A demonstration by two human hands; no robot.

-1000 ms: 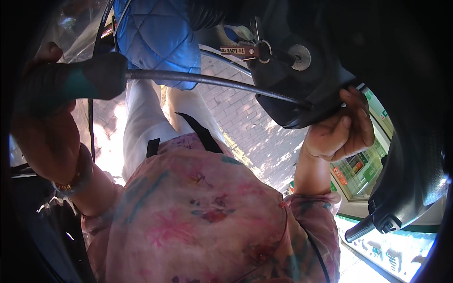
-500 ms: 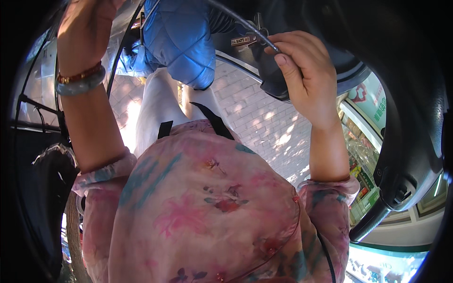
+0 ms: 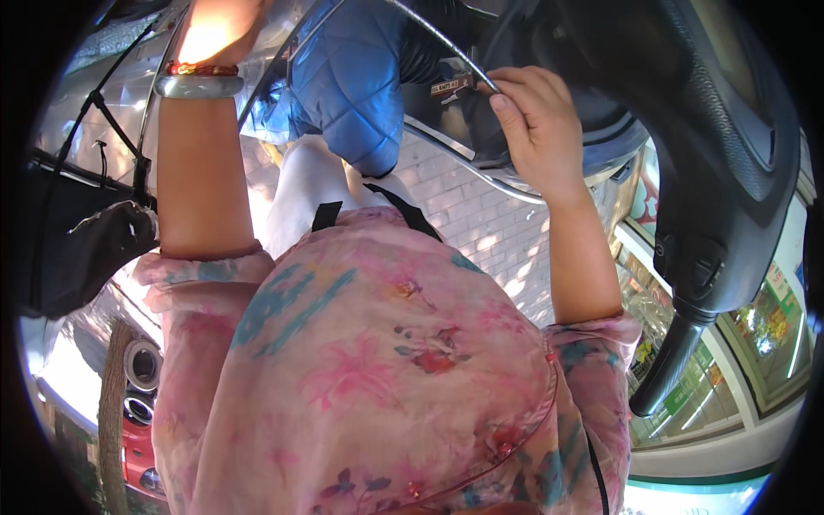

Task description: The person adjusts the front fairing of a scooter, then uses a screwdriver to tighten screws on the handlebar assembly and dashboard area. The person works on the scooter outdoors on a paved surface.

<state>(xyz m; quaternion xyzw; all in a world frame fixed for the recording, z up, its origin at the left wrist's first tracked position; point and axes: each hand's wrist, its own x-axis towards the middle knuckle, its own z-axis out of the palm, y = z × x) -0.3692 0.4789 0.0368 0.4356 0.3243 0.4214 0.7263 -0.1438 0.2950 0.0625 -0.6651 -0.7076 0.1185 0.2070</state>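
My left hand (image 3: pixel 221 26) is raised at the top left, bracelets on its wrist; the picture's edge cuts off its fingers. With fingers and thumb together, my right hand (image 3: pixel 542 129) pinches the lower end of a thin dark metal rod (image 3: pixel 439 36), which slants down from the top. Right beside those fingertips hangs a bunch of keys with a small tag (image 3: pixel 450 87), against a dark scooter body. Between my two arms is a blue quilted cover (image 3: pixel 352 86), above my white-trousered legs (image 3: pixel 313 180).
A black moulded vehicle part with a handle (image 3: pixel 674 365) stands close on the right. Thin black struts (image 3: pixel 120 120) and dark fabric (image 3: pixel 86 249) lie left. Paving (image 3: pixel 463 206) shows below; beyond are a shopfront (image 3: pixel 687 403), a tree trunk (image 3: pixel 112 412) and a red car (image 3: pixel 137 455).
My view has shifted, showing more of the red car at lower left. My left hand sits higher and further right in the picture. My right hand keeps its pinch on the rod.
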